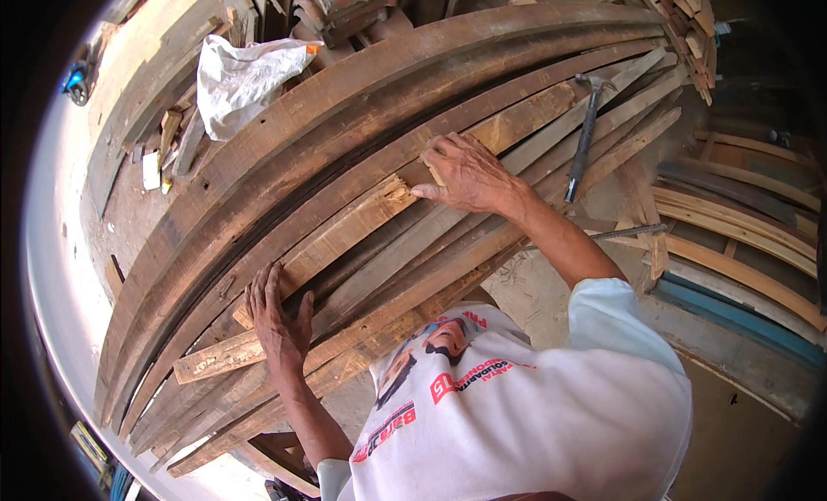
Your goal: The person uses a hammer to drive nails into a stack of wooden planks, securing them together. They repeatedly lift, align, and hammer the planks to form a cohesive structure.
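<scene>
A short brown wooden plank (349,228) with a splintered right end lies slantwise on a stack of long timbers. My left hand (280,322) is closed over its left end, fingers on the far side and thumb on the near side. My right hand (469,175) is curled over the near end of a second wooden plank (530,118), its thumb beside the splintered end. My palm hides part of that second plank. A claw hammer (586,135) with a dark handle lies across the timbers, right of my right hand.
Long thick beams (284,143) run along the far side of the stack. A white sack (245,79) lies beyond them. Wooden frames (741,234) stand at the right, with a blue-edged piece (741,324) below. A metal bar (629,231) juts out near the stack's right side.
</scene>
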